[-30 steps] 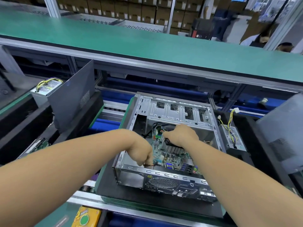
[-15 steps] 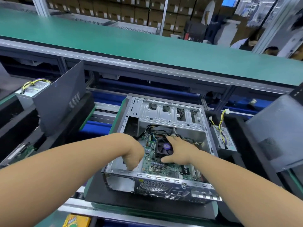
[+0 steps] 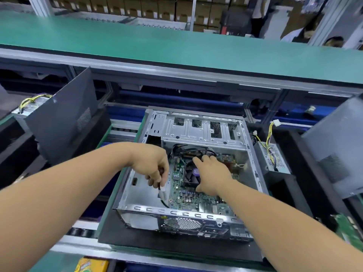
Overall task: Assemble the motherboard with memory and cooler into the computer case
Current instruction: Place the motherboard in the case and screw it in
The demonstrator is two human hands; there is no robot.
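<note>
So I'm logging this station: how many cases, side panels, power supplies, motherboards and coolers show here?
Open case: 1
Side panels: 2
Power supplies: 2
Motherboard: 1
Cooler: 1
Total: 7

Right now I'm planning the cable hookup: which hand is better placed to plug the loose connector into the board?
Left. The left hand already pinches the cable connector beside the motherboard's left edge. The right hand lies spread over the cooler, apparently steadying the board.

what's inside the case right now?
Case holds the motherboard with the cooler on it, plus black cables behind. Right hand covers part of the cooler; left hand pinches a connector.
</note>
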